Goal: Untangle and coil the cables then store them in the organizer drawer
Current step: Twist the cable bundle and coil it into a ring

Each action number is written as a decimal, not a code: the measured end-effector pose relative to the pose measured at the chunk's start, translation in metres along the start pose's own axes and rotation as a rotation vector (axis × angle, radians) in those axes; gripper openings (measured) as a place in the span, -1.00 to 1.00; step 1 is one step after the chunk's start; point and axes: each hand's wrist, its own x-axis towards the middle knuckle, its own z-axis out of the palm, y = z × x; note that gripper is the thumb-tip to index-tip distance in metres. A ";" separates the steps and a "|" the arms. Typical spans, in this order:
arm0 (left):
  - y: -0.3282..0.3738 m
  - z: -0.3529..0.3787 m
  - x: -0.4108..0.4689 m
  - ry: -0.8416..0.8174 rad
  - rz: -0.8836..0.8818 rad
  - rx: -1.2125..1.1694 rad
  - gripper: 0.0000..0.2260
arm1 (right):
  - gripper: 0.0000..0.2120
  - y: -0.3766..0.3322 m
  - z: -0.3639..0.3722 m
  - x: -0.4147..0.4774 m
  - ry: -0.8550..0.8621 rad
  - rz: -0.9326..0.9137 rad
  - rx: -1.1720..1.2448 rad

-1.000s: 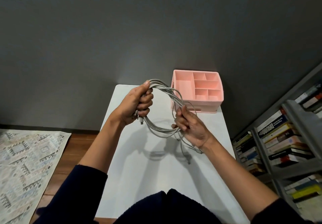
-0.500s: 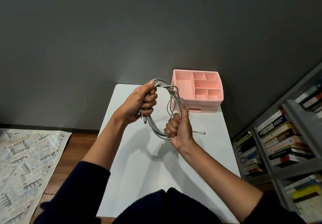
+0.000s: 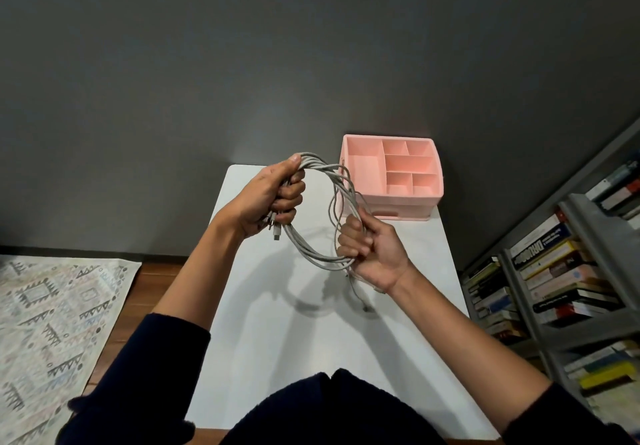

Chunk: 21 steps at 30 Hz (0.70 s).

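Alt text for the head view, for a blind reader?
A person holds a coil of grey cables above a white table, left hand gripping one side, right hand the other. A pink organizer stands at the table's far right.

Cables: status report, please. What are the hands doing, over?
Hands: left hand and right hand grip opposite sides of cables. Cables looped above table, one end dangling. Organizer drawer shut, nothing between.
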 end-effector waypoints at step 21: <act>0.005 0.007 0.001 -0.067 -0.098 0.282 -0.67 | -0.63 -0.013 0.008 0.016 0.125 -0.352 -1.064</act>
